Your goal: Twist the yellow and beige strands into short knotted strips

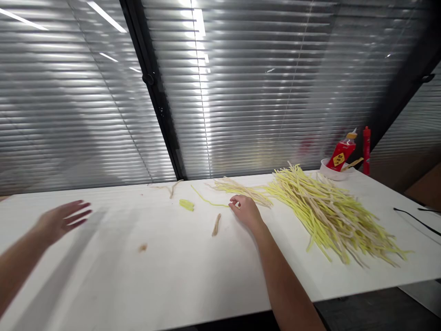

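Note:
My right hand (245,210) pinches the near end of a single yellow pipe cleaner (208,201), which stretches away to the left over the white table. Out at the left, my left hand (67,219) hovers with its fingers spread and nothing in them. A short folded yellow bundle (186,205) and a short beige bundle (216,225) lie left of my right hand. Just beyond that hand is a loose row of yellow and beige pipe cleaners (237,186). Farther right rests a big heap of pipe cleaners (330,211) in the same two colours.
At the back right a white bowl (332,173) holds a red glue-like bottle (342,154); a red tube (366,151) stands beside it. Beige stems (171,189) lie near the back edge. A brown spot (142,248) marks the white table (172,285). Blinds (241,92) line the back.

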Demonstrator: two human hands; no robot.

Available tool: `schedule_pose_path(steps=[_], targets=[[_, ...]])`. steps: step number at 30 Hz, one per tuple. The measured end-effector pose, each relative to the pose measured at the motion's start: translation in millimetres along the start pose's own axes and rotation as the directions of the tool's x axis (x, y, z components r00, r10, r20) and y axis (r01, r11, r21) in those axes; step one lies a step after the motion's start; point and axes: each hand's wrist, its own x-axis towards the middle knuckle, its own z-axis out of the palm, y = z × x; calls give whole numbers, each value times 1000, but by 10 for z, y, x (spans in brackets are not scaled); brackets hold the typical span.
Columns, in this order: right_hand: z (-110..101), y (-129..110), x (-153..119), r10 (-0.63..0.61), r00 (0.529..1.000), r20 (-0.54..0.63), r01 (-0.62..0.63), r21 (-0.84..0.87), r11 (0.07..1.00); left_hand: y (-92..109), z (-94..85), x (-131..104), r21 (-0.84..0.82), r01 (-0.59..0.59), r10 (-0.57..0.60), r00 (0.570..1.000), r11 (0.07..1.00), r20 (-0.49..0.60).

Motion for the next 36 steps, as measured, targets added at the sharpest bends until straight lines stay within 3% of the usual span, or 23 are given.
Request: schedule_pose_path(steps=[1, 3, 4, 6, 9, 12, 15, 18, 22, 29, 36], targets=[[1, 12, 1, 6, 1000, 1, -6, -36, 999, -24, 221, -11, -161, 91, -74, 992, 983, 107], [2, 43, 3, 33, 999, -2, -33, -112, 993, -51, 647, -156, -224, 99, -60, 983, 970, 176], [2, 62, 5, 52, 999, -4, -52, -141, 989, -43, 851, -278, -223, 67, -29, 985, 972, 172], [-7, 105, 13, 82, 997, -12, -83, -168, 982, 26, 1238, -583, -229, -99, 154, 960, 968, 236], [-44, 174, 32, 106, 992, -72, -117, -174, 978, 226, 1757, -1086, -271, -247, 335, 873, 930, 354], [-102, 251, 52, 147, 977, -151, -176, -194, 965, 406, 2171, -1531, -274, -336, 426, 799, 901, 424], [-165, 342, 65, 194, 950, -245, -258, -266, 929, 473, 2443, -1855, -191, -385, 430, 804, 903, 411], [-216, 440, 74, 223, 921, -319, -326, -319, 890, 454, 2558, -2045, -112, -479, 485, 796, 871, 361], [-210, 532, 105, 226, 922, -314, -332, -344, 878, 414, 2550, -2142, -54, -615, 594, 731, 787, 335], [-31, 555, 227, 192, 953, -234, -274, -395, 877, 417, 2538, -2141, -127, -642, 632, 667, 756, 393], [-25, 548, 241, 312, 922, -228, -375, -338, 863, 415, 2555, -2109, -237, -500, 551, 714, 833, 431]])
